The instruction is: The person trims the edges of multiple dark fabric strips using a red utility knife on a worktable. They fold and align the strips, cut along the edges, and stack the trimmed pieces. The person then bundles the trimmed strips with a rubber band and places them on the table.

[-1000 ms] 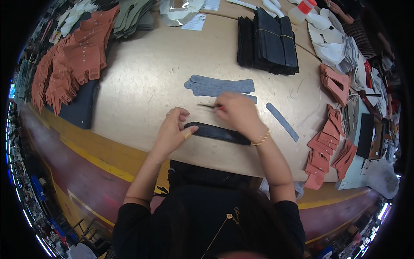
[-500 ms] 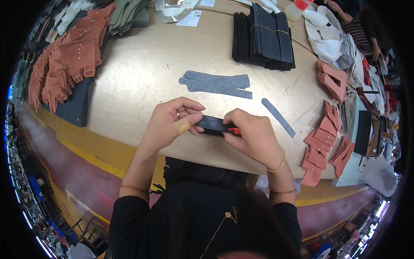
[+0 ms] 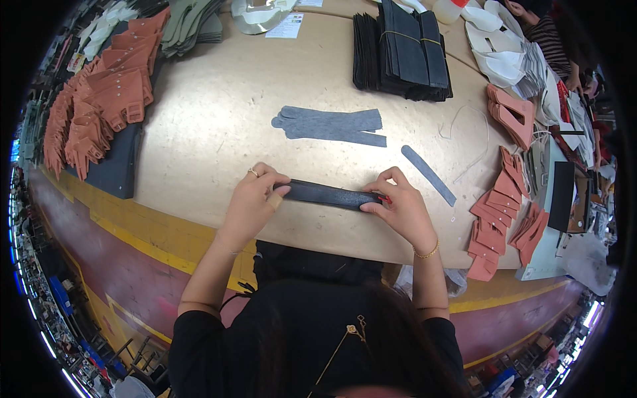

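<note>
A black leather-like strip (image 3: 330,194) stretches between my hands over the near part of the table. Its left end is pinched by my left hand (image 3: 255,199), thumb against fingers. My right hand (image 3: 400,202) grips the other end, and a small red object (image 3: 385,198) shows between its fingers, too covered to name. Beyond the strip lies a loose stack of grey strips (image 3: 332,124) with rounded left ends. One single grey strip (image 3: 428,175) rests slantwise on the table, just past my right hand.
Bundled black pieces (image 3: 401,56) stand at the back, tied with a yellow band. Rust-coloured cut pieces (image 3: 99,99) are heaped at the left, and more rust-coloured pieces (image 3: 494,212) lie along the right. Loose thread (image 3: 464,126) curls on the table (image 3: 206,126).
My hands have moved apart, the left one outward to the left and the right one to the right. More of the black strip's length now shows between them.
</note>
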Demonstrator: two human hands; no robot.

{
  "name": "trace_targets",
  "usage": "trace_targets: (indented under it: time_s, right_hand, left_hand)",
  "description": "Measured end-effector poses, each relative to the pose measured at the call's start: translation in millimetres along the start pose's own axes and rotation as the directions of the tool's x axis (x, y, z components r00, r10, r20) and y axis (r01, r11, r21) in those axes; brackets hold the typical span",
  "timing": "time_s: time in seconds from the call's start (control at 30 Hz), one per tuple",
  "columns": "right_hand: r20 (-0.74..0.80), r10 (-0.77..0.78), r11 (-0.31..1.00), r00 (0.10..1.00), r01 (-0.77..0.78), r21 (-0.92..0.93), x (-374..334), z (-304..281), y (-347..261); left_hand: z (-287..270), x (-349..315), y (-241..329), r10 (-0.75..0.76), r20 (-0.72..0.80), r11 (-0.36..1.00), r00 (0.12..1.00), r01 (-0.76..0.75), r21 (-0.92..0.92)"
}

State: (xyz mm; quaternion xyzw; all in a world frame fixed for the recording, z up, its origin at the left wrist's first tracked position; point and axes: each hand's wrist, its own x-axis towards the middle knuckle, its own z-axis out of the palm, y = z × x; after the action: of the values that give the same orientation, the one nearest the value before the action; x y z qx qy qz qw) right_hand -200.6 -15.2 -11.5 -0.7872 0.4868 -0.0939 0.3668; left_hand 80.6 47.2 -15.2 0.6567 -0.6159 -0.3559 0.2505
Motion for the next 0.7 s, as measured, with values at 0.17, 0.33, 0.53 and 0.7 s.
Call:
trace_targets:
  time_s: [0.17, 0.33, 0.53, 0.7]
  right_hand:
    - [-0.05, -0.084, 0.984, 0.995, 0.075, -0.161, -6.6, 5.7, -8.3]
    - [-0.006, -0.135, 0.932, 0.991, 0.125, -0.34, -6.8, 14.3, -7.3]
    - [-0.082, -0.139, 0.958, 0.987, 0.114, -0.262, -6.9, 8.7, -9.8]
    - [-0.325, -0.007, 0.993, 0.946, -0.033, -0.117, -8.7, -6.0, -9.7]
  left_hand:
    - [13.5, 3.4, 8.7, 0.235, 0.024, 0.93, 0.972, -0.232, 0.284]
    - [14.3, 18.0, 3.0, 0.306, 0.162, 0.862, 0.938, -0.345, 0.371]
    - [10.9, 24.6, 2.2, 0.286, 0.081, 0.904, 0.955, -0.297, 0.307]
    - [14.6, 70.3, -17.6, 0.167, -0.227, 0.974, 0.959, -0.124, 0.192]
